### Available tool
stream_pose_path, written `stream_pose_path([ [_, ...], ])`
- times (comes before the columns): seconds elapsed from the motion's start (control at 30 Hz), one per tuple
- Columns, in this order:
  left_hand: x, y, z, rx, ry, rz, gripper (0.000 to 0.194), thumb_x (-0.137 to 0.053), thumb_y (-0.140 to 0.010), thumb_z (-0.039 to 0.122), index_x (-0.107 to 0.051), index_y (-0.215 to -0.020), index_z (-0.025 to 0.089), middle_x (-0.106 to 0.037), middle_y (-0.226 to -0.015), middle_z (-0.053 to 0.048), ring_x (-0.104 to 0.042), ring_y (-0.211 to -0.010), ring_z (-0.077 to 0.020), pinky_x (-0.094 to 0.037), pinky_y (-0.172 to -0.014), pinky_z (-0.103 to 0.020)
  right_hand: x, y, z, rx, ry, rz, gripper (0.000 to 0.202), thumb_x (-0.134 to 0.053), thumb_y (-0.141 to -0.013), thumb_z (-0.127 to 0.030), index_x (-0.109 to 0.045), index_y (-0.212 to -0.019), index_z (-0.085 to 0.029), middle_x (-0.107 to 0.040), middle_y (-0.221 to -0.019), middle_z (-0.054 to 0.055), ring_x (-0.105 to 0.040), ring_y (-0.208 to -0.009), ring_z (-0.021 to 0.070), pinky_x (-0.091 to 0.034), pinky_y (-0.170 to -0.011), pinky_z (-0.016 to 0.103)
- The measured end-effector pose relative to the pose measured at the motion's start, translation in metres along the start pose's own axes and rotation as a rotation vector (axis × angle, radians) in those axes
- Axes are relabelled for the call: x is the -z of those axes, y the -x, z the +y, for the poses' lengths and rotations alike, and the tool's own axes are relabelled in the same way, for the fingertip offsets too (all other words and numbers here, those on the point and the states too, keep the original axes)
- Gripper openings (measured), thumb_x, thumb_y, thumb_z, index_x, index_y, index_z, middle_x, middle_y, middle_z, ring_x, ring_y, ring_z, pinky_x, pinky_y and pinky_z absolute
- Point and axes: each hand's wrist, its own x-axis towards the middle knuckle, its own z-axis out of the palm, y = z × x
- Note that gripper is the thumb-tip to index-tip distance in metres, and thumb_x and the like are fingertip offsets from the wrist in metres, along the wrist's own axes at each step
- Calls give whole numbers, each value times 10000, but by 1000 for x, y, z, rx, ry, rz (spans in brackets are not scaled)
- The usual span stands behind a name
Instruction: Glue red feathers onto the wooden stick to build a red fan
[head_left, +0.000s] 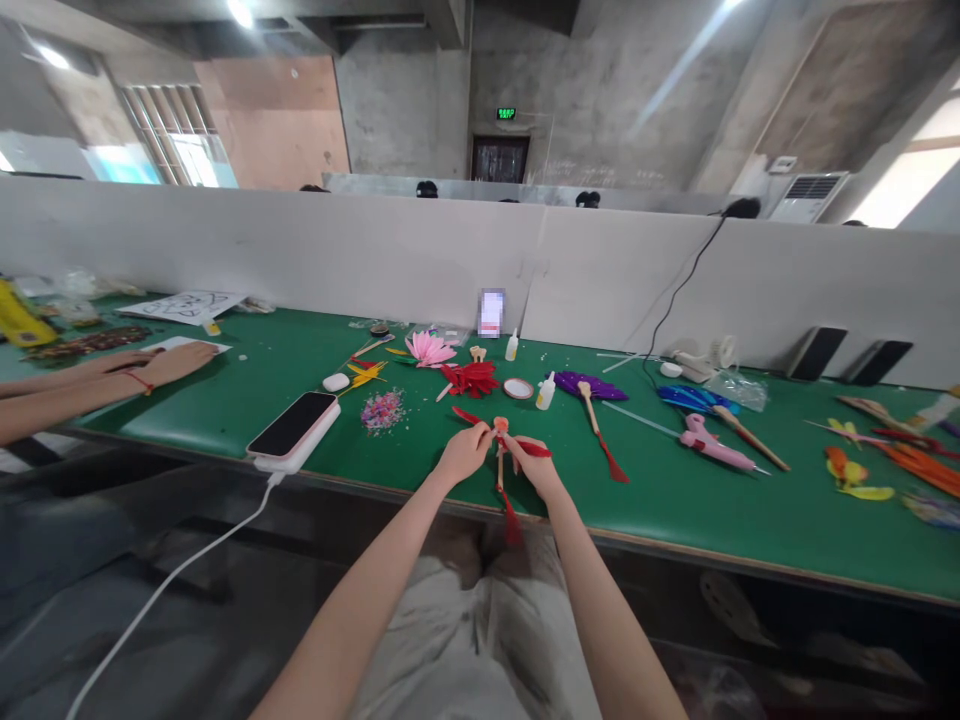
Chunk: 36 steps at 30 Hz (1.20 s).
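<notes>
Near the front edge of the green table, my left hand [465,454] has its fingers pinched at the head of a small wooden-handled piece [501,468] with an orange top. A red feather sticks out beside those fingers. My right hand [534,462] closes on the same piece from the other side, with another red feather [534,449] along its fingers. A red tassel [512,520] hangs from the handle over the table edge. Just beyond the hands lie red feathers [471,379], a round white lid [517,388] and a glue bottle [546,391].
Left are colourful beads [382,411], a phone [294,428] on a white block with a cable, and another person's hands [180,362]. Right are a purple feather fan [589,387], a pink glue gun [716,445] and blue feathers [696,399]. A white partition [375,250] stands behind.
</notes>
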Motion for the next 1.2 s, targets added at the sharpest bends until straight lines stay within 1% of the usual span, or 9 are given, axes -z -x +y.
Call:
stream_pose_path([
  [0.13, 2, -1, -1, 26, 70, -3, 261, -391, -852, 373, -525, -721, 191, -577, -610, 2, -524, -553, -125, -344, -544, -222, 1, 0, -2, 1, 29, -9, 433, -499, -767, -548, -660, -615, -175, -418, -360, -39, -404, -387, 113, -346, -456, 239],
  [0.33, 3, -3, -8, 54, 197, -36, 321, -412, -817, 420, -521, -633, 181, -483, -443, 41, -451, -425, -94, -339, -474, -202, 0, -1, 2, -7, 56, -5, 423, -509, -766, -538, -668, -611, -178, -417, -352, -43, -409, -383, 114, -337, -466, 244],
  [0.43, 4, -4, -11, 68, 247, -64, 350, -400, -814, 445, -515, -629, 171, -459, -426, 53, -419, -379, -78, -337, -448, -193, -1, -1, 4, -12, 62, -3, 425, -507, -767, -537, -676, -625, -174, -414, -348, -43, -405, -375, 112, -327, -455, 242],
  [0.57, 4, -4, -13, 75, 267, -84, 354, -397, -812, 452, -513, -639, 166, -462, -431, 56, -414, -366, -72, -331, -434, -189, -2, -1, 4, -12, 69, -1, 426, -502, -772, -535, -676, -637, -171, -426, -366, -39, -406, -382, 112, -320, -449, 239],
  [0.83, 3, -4, -12, 66, 153, -88, 312, -390, -829, 403, -519, -663, 172, -499, -470, 41, -473, -444, -94, -357, -508, -209, -2, -1, 2, -5, 92, 5, 440, -503, -768, -546, -657, -585, -177, -424, -348, -38, -429, -394, 119, -353, -488, 244],
  [0.9, 3, -4, -12, 65, 105, -88, 303, -377, -840, 384, -525, -680, 174, -532, -515, 29, -491, -482, -102, -356, -524, -213, -2, 0, 2, -3, 94, 5, 444, -502, -767, -547, -649, -577, -173, -428, -350, -38, -428, -389, 116, -355, -483, 241],
  [1.03, 0, -5, -11, 64, 3, -92, 263, -359, -859, 343, -526, -735, 183, -612, -688, 3, -541, -610, -120, -352, -572, -218, -1, -1, 1, 4, 94, 9, 443, -506, -764, -542, -645, -580, -164, -427, -355, -39, -426, -384, 112, -351, -466, 234],
  [1.2, -3, -4, -11, 81, -113, -110, 244, -319, -882, 323, -507, -787, 200, -622, -761, -10, -563, -690, -144, -344, -602, -227, -1, -1, 3, 9, 92, 17, 446, -495, -767, -546, -656, -601, -164, -416, -342, -40, -418, -372, 113, -357, -463, 235],
])
